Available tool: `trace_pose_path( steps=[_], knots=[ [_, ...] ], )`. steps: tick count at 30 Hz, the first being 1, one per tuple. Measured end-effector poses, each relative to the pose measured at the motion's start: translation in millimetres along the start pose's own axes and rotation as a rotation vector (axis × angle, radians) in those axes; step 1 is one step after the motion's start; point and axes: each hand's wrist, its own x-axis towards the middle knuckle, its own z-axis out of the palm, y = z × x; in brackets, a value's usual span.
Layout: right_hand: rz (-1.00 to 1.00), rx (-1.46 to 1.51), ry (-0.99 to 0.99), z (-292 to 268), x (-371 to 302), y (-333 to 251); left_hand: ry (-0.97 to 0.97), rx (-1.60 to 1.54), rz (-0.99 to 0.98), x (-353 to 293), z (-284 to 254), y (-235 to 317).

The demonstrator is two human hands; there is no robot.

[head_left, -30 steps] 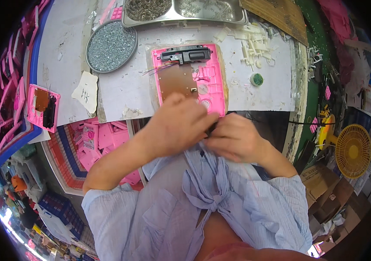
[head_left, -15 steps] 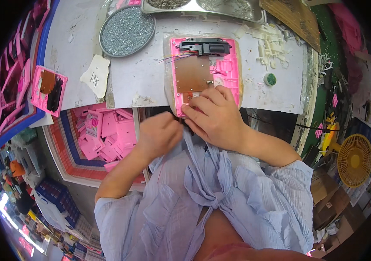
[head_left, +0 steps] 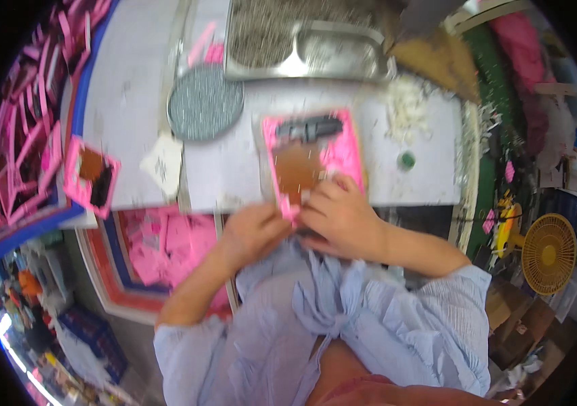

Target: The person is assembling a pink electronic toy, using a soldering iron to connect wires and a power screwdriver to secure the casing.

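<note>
A pink plastic housing (head_left: 351, 145) lies at the near edge of the table, inner side up. Fitted in it are a brown circuit board (head_left: 296, 174) and a long black part (head_left: 307, 128) across its far end. My right hand (head_left: 342, 220) curls its fingers over the near end of the housing and grips it. Close beside it, my left hand (head_left: 256, 232) is closed, fingertips pinched together at the housing's near left corner. Blur hides whatever lies between those fingertips.
Behind the housing stand a round dish of small metal pieces (head_left: 205, 105) and a divided steel tray (head_left: 302, 69). White plastic bits (head_left: 407, 111) and a small green round thing (head_left: 406, 160) lie right. Another pink housing (head_left: 92, 177) sits left. Below is a bin of pink parts (head_left: 167, 247).
The view has tilted, so the table sits lower in the picture and more of the steel tray shows. My left hand has come to the housing's near left corner; my right hand stays on it.
</note>
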Motion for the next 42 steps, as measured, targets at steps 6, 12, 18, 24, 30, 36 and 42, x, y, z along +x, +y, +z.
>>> trace_pose_path(
  steps=[6,12,18,24,30,36,42],
  knots=[
    [0.436,0.193,0.114,-170.8,4.2,169.9,-0.064,-0.022,0.051,10.3,-15.7,1.0],
    [0.248,-0.349,0.71,-301.1,110.1,326.6,-0.16,-0.091,0.025,26.8,-22.8,-1.7],
    [0.083,-1.047,0.811,-332.8,202.4,426.7,-0.177,-0.1,-0.036,23.4,-22.0,-0.2],
    [0.206,-0.895,0.991,-347.8,221.7,420.7,-0.129,-0.116,-0.082,18.4,-17.9,0.3],
    [0.075,0.168,1.319,-383.2,176.7,330.4,-0.119,-0.123,-0.107,24.4,-18.7,5.5],
    [0.43,0.565,0.479,-196.1,33.4,125.4,-0.112,-0.071,-0.099,15.2,-14.0,0.7],
    [0.146,0.415,0.137,-38.8,-24.2,71.9,-0.128,-0.098,-0.107,20.7,-16.5,1.3]
  ],
)
